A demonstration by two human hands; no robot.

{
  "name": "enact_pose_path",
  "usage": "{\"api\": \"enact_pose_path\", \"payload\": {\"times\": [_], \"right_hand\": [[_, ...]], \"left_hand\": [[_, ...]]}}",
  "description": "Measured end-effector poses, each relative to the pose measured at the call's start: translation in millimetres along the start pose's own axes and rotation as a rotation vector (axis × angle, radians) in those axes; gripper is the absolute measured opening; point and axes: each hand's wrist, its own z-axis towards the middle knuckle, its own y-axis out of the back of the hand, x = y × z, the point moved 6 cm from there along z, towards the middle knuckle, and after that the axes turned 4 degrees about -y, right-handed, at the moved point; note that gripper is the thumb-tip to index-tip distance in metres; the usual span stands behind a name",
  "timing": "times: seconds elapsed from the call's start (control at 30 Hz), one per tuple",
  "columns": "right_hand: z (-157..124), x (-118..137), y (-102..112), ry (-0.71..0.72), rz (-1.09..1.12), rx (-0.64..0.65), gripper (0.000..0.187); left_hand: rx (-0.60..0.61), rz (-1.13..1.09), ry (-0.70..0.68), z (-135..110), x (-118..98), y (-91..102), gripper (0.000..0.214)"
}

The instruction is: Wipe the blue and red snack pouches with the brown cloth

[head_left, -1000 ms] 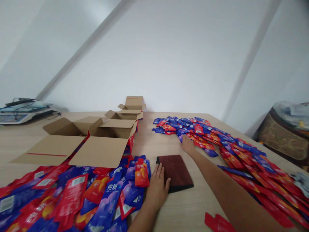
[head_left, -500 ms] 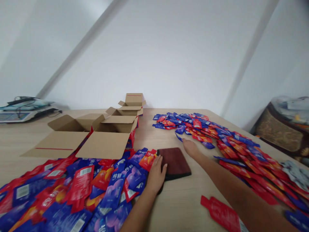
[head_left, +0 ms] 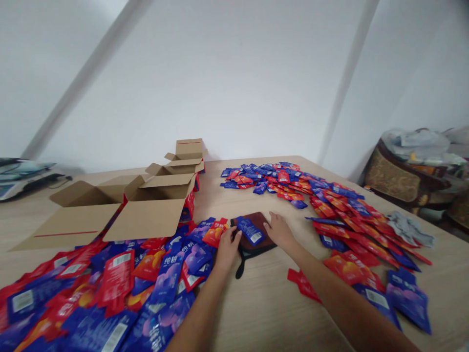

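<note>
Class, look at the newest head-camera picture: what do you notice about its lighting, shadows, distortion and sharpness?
Head view: soft, fairly even light on the wall; shadowed interior in the nearest open boxes; wide-angle stretch, with grey wall bands leaning; blurred small print on the blue packet over the maroon pad; softened detail in the bags at right.

Single head-worn view — forward and down, table close below.

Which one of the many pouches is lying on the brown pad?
The blue pouch between the left hand and the right hand; it alone lies on the brown pad, the others off it.
</note>
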Motion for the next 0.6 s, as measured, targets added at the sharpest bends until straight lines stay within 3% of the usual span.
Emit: {"api": "enact_pose_path", "payload": {"times": [0.1,0.2,0.27,0.4,0.5,0.6], "right_hand": [[-4,-6,-3,-0.123,0.122,0.069,0.056],[-10,7,-15,-0.219,0.62,0.28,0.038],[-18,24,-20,-0.251,0.953,0.358,0.03],[-44,33,-28,-0.334,1.327,0.137,0.035],[-63,24,-39,-0.314,1.304,-0.013,0.037],[-65,12,-40,-0.203,1.174,-0.018,0.037]], "left_hand": [[0.008,0.238,-0.001,-1,-8,-4.9,0.045],[0.031,0.449,0.018,3,-22,-8.5,0.054],[0.04,0.468,0.037,8,-32,-9.3,0.056],[0.2,0.192,0.138,14,-39,-21.1,0.043],[0.285,0.169,0.127,10,-46,-31.4,0.032],[0.243,0.199,0.065,8,-52,-34.8,0.024]]}}
